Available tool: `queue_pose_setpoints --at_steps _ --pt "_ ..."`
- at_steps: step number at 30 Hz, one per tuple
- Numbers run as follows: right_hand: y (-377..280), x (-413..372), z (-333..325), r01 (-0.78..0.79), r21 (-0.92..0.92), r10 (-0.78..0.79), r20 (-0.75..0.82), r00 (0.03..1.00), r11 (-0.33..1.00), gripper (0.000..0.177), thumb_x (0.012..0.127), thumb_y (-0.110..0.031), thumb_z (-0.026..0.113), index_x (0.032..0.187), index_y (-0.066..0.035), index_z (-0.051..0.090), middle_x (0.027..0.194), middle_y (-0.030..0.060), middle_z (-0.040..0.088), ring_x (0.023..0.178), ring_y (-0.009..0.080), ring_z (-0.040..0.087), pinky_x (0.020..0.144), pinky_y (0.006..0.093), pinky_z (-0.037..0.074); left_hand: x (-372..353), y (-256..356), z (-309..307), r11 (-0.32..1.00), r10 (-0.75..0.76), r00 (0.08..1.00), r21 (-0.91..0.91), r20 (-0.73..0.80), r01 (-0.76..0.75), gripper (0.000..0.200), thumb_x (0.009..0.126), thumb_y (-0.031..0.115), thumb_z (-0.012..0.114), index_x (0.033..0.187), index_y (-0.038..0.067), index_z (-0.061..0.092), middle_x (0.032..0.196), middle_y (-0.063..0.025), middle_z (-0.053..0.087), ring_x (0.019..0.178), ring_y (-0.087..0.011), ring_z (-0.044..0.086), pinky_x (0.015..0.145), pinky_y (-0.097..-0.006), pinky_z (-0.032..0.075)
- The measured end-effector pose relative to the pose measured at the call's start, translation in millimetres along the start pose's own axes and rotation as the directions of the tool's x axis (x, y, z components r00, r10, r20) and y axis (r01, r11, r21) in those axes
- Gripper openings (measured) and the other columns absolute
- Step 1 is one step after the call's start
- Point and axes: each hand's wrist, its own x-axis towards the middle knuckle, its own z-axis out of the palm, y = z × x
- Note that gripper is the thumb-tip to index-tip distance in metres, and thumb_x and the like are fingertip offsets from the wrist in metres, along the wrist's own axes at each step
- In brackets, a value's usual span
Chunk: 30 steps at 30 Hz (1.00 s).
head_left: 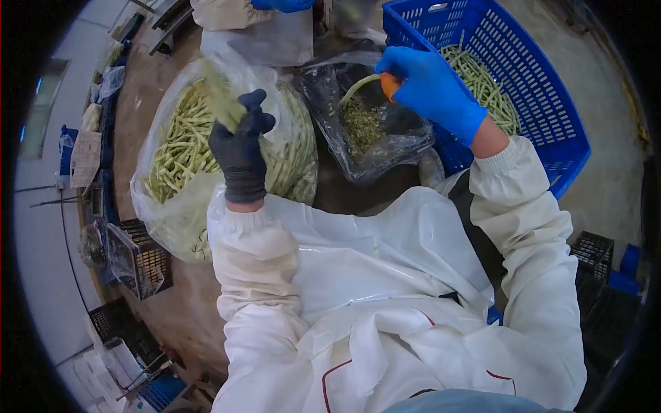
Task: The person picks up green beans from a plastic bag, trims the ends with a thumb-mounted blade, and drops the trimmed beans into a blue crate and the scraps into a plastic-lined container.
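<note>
My left hand (pixel 239 155), in a dark grey knit glove, is closed around a bunch of pale green beans (pixel 222 96), blurred, above an open clear plastic bag (pixel 148 148) full of green beans (pixel 180 148). My right hand (pixel 430 89), in a blue glove, grips a small orange tool (pixel 390 85) whose working end I cannot make out. A long curved bean (pixel 358 88) runs from the orange piece down toward a black-lined tray (pixel 330 131). Short green trimmings (pixel 363 124) lie in that tray.
A blue slatted crate (pixel 544 103) at the right holds more green beans (pixel 485 86). Across from me, another person's blue-gloved hand (pixel 284 4) shows at the top edge. Dark crates (pixel 138 258) stand on the floor at left. A white apron (pixel 372 255) covers my lap.
</note>
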Motion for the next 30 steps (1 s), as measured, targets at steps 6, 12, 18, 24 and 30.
queue_pose_setpoints --at_steps 6,12,18,24,30 --pt "-26.6 -8.0 20.7 0.057 0.299 -0.088 0.091 0.992 0.953 0.016 0.078 -0.003 0.064 0.093 -0.004 0.063 0.08 0.0106 0.065 0.069 0.0179 0.062 0.064 0.0301 0.049 -28.5 -6.9 61.2 0.984 -0.102 0.975 0.164 0.198 0.07 0.033 0.077 0.005 0.072 0.108 0.0 0.063 0.087 -0.0051 0.066 0.07 -0.0087 0.06 0.064 -0.0239 0.05" --pt "-16.4 -5.2 40.8 -0.267 0.645 0.154 0.227 0.962 0.716 0.018 0.079 -0.002 0.061 0.096 -0.003 0.065 0.087 0.0087 0.066 0.076 0.0113 0.06 0.071 0.0271 0.049 -28.9 -9.2 65.3 0.976 -0.176 0.963 -0.093 0.206 0.198 0.024 0.082 0.003 0.065 0.105 -0.003 0.061 0.087 -0.0107 0.067 0.07 -0.0129 0.062 0.061 -0.0264 0.05" --pt "38.0 -12.9 35.3 -0.344 0.166 0.295 0.262 0.919 0.924 0.026 0.076 -0.001 0.056 0.099 -0.001 0.067 0.1 0.0072 0.067 0.093 0.0153 0.06 0.085 0.0308 0.047 -2.6 12.2 10.4 0.92 -0.022 1.0 -0.391 0.013 0.025 0.029 0.088 0.011 0.059 0.114 -0.003 0.058 0.093 -0.0099 0.066 0.068 -0.0121 0.06 0.063 -0.0239 0.048" --pt "8.1 -13.3 34.0 -0.264 0.589 0.051 0.352 0.935 0.764 0.029 0.081 -0.007 0.055 0.106 -0.003 0.068 0.103 0.0075 0.067 0.094 0.0169 0.06 0.088 0.032 0.046 -2.9 11.6 12.2 0.916 -0.007 1.0 -0.401 -0.016 0.0 0.031 0.089 0.012 0.059 0.116 -0.004 0.056 0.095 -0.011 0.065 0.069 -0.0124 0.06 0.064 -0.025 0.048" --pt "-11.9 -15.2 30.8 -0.341 0.223 0.17 0.552 0.816 0.913 0.024 0.086 -0.014 0.058 0.105 -0.005 0.068 0.091 0.0118 0.068 0.086 0.0214 0.063 0.079 0.0349 0.048 3.8 4.0 2.2 0.923 -0.047 0.992 -0.385 -0.114 -0.001 0.034 0.086 0.01 0.061 0.116 -0.005 0.056 0.095 -0.0118 0.065 0.07 -0.0154 0.061 0.064 -0.0265 0.049"
